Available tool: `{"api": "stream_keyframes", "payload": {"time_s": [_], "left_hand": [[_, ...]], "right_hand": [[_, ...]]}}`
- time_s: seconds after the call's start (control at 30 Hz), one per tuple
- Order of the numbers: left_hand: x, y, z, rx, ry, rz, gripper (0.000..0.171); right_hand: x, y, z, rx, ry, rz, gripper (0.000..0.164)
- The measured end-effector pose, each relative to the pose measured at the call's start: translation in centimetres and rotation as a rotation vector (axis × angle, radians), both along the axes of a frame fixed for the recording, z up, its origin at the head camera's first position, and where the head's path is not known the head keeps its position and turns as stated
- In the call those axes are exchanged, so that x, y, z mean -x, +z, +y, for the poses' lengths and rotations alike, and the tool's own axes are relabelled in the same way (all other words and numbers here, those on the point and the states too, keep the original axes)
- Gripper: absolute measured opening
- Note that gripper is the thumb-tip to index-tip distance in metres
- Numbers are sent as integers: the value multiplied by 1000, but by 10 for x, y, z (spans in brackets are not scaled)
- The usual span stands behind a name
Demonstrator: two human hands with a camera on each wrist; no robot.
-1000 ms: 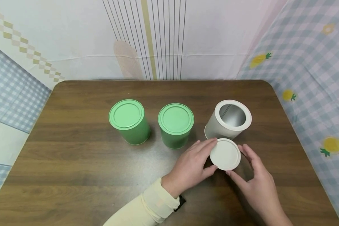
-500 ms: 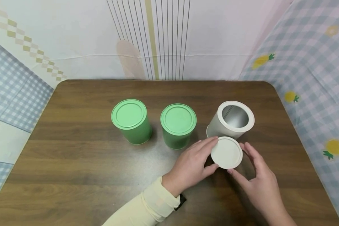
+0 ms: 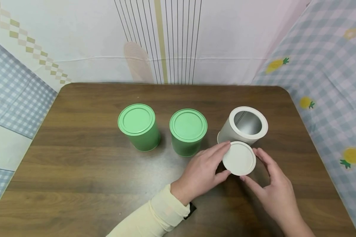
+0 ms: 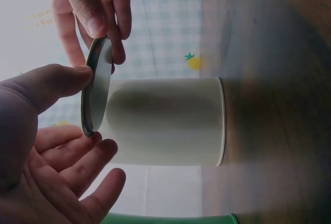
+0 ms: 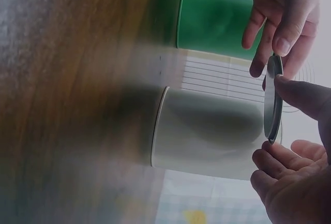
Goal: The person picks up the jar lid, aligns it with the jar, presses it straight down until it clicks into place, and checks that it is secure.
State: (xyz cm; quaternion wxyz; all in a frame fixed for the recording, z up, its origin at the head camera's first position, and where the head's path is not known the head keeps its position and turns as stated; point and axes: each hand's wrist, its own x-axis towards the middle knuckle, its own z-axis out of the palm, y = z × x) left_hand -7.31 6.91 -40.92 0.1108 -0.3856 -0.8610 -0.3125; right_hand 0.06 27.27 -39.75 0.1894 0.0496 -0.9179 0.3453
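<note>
Both hands hold a round white lid (image 3: 239,158) by its rim, just in front of the open white can (image 3: 241,126). My left hand (image 3: 203,171) pinches the lid's left side between thumb and fingers. On the opposite side, the thumb and fingertips of my right hand (image 3: 274,192) grip the edge. The left wrist view shows the lid (image 4: 96,87) raised off the table, near the height of the can's top. Seen from the head, the can's metal inside is visible through its ring-shaped top. The lid covers part of the can's front wall.
Two green cans stand to the left with lids on: a middle can (image 3: 188,128) close to the left hand and a far-left can (image 3: 137,123). All stand on a brown wooden table (image 3: 77,164). Patterned cloth (image 3: 323,82) hangs behind and beside the table.
The lid and both hands have shifted slightly away from me, toward the white can. The head view has also moved a little. Both hands keep their hold on the lid.
</note>
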Motion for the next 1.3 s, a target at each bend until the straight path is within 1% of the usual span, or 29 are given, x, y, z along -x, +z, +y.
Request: {"api": "stream_keyframes", "payload": {"time_s": [0.13,0.27,0.63,0.87,1.07,1.3], "left_hand": [[0,3,0,20,9,0,68],[1,5,1,22,12,1,68],[4,8,2,-11,5,1,69],[4,10,2,-18,5,-5,70],[5,12,2,-19,1,-25,71],[7,12,3,-27,-5,-29,71]], "right_hand": [[1,2,1,-1,-1,-3,98],[2,4,1,-9,-3,1,98],[5,10,2,-21,5,0,99],[5,13,3,-19,-6,-6,100],[5,14,4,-7,6,12,100],[5,16,5,-6,16,38,100]]}}
